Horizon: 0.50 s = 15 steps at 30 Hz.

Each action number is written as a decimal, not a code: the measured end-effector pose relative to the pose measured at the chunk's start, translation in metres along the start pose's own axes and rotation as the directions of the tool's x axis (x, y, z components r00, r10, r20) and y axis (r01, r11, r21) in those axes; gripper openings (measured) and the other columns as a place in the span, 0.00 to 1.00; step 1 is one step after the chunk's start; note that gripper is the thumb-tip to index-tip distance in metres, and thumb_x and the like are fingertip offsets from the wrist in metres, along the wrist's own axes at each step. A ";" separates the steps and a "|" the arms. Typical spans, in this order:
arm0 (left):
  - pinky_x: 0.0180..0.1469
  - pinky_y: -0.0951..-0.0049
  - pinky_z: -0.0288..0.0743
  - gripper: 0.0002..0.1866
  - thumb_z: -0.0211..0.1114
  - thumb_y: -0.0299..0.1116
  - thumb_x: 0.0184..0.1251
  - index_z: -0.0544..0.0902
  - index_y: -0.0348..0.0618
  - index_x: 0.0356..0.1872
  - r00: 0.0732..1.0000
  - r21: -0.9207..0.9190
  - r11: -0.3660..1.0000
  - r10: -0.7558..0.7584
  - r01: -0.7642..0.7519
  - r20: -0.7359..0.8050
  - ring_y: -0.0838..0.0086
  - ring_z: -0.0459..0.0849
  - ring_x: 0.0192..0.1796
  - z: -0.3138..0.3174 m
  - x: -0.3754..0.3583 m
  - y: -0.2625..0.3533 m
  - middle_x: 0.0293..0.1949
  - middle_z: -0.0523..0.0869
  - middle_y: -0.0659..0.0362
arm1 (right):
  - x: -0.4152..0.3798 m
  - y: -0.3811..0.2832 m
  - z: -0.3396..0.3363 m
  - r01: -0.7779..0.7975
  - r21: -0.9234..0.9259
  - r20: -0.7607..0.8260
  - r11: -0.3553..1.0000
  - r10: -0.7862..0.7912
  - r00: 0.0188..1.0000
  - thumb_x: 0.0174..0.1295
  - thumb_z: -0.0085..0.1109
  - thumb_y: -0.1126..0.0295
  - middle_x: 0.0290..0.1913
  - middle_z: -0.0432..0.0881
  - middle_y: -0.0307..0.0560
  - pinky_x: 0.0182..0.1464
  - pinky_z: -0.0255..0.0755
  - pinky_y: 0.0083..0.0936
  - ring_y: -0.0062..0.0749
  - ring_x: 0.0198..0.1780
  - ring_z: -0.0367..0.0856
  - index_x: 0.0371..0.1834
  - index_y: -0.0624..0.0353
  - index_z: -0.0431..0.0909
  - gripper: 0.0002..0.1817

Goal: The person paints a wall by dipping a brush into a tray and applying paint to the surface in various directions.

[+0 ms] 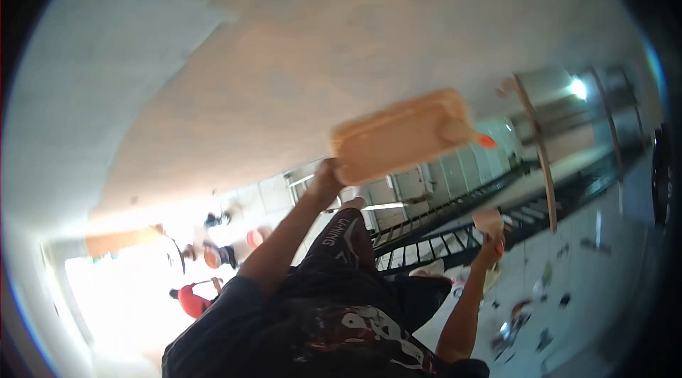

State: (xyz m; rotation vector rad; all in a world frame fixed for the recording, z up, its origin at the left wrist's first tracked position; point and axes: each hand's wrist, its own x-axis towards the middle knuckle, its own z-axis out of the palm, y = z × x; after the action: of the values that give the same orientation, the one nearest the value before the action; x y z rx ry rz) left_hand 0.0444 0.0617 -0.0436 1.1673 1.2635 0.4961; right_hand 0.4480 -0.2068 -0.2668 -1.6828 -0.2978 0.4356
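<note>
My left hand [327, 180] grips the near left corner of a long beige tray [398, 135] held up close to the wall. Inside the tray is a pale paste, and a tool with an orange handle tip [486, 141] sticks out over its right end. Lower right, my right hand [491, 246] is closed round the handle of a wide, flat scraper [487, 219], whose blade carries beige material. Above the tray, a large damp-looking beige patch [284, 72] covers part of the pale wall surface. The image is slightly blurred.
A black stair railing [426, 246] runs below me to the right, beside metal frame bars [398, 204]. Wooden poles [541, 158] stand at the right. Tools and debris [515, 325] lie on the tiled floor. A person in red [193, 300] is far below left.
</note>
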 end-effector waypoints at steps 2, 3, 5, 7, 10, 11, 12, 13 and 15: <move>0.65 0.63 0.71 0.36 0.61 0.51 0.60 0.71 0.33 0.63 0.998 -0.645 0.764 0.016 0.026 0.060 0.61 0.78 0.60 0.023 0.000 -0.001 0.58 0.79 0.49 | 0.018 0.040 -0.016 0.218 -0.469 0.155 0.856 -0.164 0.974 0.59 0.69 0.75 0.52 0.80 0.47 0.46 0.81 0.25 0.32 0.50 0.82 0.51 0.58 0.77 0.17; 0.65 0.62 0.71 0.36 0.62 0.50 0.60 0.70 0.33 0.63 0.996 -0.681 0.731 0.023 0.039 0.082 0.62 0.78 0.61 0.030 -0.002 -0.002 0.58 0.78 0.49 | 0.019 0.023 -0.004 0.312 -0.676 0.272 0.668 -0.168 0.948 0.60 0.69 0.73 0.51 0.81 0.48 0.48 0.80 0.25 0.33 0.51 0.83 0.51 0.58 0.77 0.17; 0.63 0.58 0.74 0.45 0.66 0.56 0.58 0.63 0.36 0.69 0.987 -0.740 0.669 0.063 0.067 0.146 0.62 0.78 0.63 0.040 0.001 -0.015 0.61 0.76 0.50 | 0.020 -0.003 0.015 0.418 -0.810 0.396 0.410 -0.143 0.907 0.60 0.68 0.71 0.50 0.81 0.49 0.51 0.79 0.25 0.33 0.52 0.83 0.51 0.58 0.77 0.16; 0.63 0.58 0.75 0.45 0.66 0.56 0.58 0.63 0.37 0.70 0.988 -0.748 0.661 0.071 0.055 0.136 0.62 0.77 0.63 0.049 0.005 -0.029 0.61 0.75 0.50 | 0.022 -0.018 0.049 -0.165 -0.564 0.169 0.809 0.309 0.936 0.62 0.65 0.66 0.49 0.82 0.50 0.52 0.78 0.27 0.35 0.53 0.83 0.49 0.58 0.78 0.15; 0.61 0.58 0.76 0.49 0.66 0.61 0.56 0.60 0.38 0.71 0.994 -0.688 0.722 0.016 0.065 0.111 0.61 0.75 0.65 0.058 0.006 -0.033 0.63 0.72 0.49 | 0.028 -0.001 0.078 0.040 -0.662 0.273 0.749 0.191 0.943 0.65 0.60 0.62 0.50 0.83 0.50 0.51 0.77 0.29 0.38 0.54 0.83 0.48 0.58 0.80 0.14; 0.60 0.59 0.76 0.49 0.66 0.60 0.55 0.59 0.38 0.71 0.995 -0.674 0.738 0.037 0.036 0.093 0.61 0.75 0.65 0.064 0.008 -0.036 0.63 0.72 0.48 | 0.030 0.010 0.086 0.043 -0.669 0.285 0.742 0.203 0.937 0.65 0.60 0.62 0.50 0.83 0.50 0.51 0.77 0.29 0.38 0.54 0.83 0.48 0.58 0.80 0.14; 0.60 0.59 0.76 0.50 0.66 0.59 0.54 0.58 0.37 0.71 0.995 -0.656 0.755 0.059 0.005 0.076 0.60 0.74 0.65 0.069 0.013 -0.035 0.63 0.71 0.48 | 0.033 0.030 0.095 0.117 -0.641 0.310 0.758 0.117 0.944 0.67 0.58 0.62 0.49 0.84 0.49 0.51 0.77 0.32 0.38 0.52 0.83 0.50 0.57 0.81 0.14; 0.58 0.61 0.77 0.51 0.65 0.56 0.50 0.57 0.36 0.72 0.998 -0.630 0.776 0.017 0.026 0.063 0.59 0.74 0.63 0.074 0.018 -0.034 0.62 0.70 0.47 | 0.033 0.047 0.098 0.188 -0.611 0.333 0.769 0.034 0.942 0.69 0.56 0.62 0.48 0.84 0.47 0.51 0.77 0.34 0.39 0.50 0.84 0.51 0.57 0.82 0.14; 0.57 0.61 0.77 0.51 0.64 0.54 0.49 0.56 0.36 0.72 0.999 -0.559 0.829 0.003 0.016 0.034 0.59 0.74 0.63 0.083 0.029 -0.042 0.62 0.70 0.47 | 0.044 0.082 0.103 0.068 -0.552 0.353 0.831 0.159 0.922 0.70 0.55 0.61 0.48 0.84 0.47 0.51 0.77 0.34 0.38 0.50 0.83 0.51 0.57 0.82 0.14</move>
State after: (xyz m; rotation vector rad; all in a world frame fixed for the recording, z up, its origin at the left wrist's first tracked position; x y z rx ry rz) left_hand 0.1168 0.0365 -0.1045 0.6649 0.9912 0.7789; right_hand 0.4374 -0.1090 -0.3653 -2.1735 -0.7349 0.7781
